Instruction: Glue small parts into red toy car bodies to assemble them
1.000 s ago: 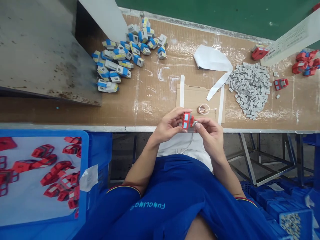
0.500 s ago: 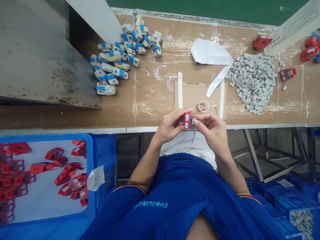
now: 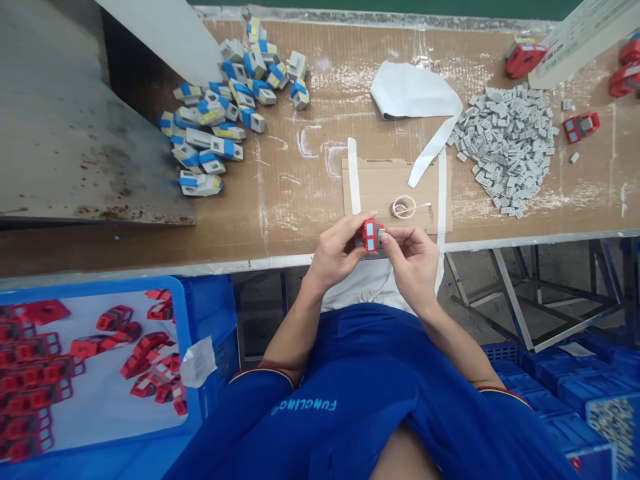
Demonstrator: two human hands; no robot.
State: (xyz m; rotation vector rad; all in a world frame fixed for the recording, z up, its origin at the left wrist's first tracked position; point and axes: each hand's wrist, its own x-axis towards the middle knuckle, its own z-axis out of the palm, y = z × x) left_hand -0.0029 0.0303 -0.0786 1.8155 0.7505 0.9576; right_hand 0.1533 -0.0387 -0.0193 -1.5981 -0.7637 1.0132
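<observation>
Both my hands are raised just over the bench's front edge. My left hand [image 3: 340, 250] grips a small red plastic car-shaped piece [image 3: 370, 235] with pale blue window panels. My right hand [image 3: 406, 261] pinches a small grey piece [image 3: 382, 235] at the red piece's right side, and my fingers hide part of both. Behind my hands lies a cardboard sheet [image 3: 390, 190] with a small coil of white tape [image 3: 404, 207] on it. A heap of small grey pieces [image 3: 505, 150] lies to the right, and a heap of blue, white and yellow pieces [image 3: 213, 113] to the left.
A blue crate [image 3: 184, 333] holds red pieces on a white sheet at lower left. More blue crates [image 3: 550, 393] stand at lower right. Red assembled pieces [image 3: 581, 127] lie at the bench's right end, and a white cloth [image 3: 413, 90] lies at the back.
The whole view has shifted slightly up and left as my head moved. The red piece has turned a little in my fingers and sits slightly further left.
</observation>
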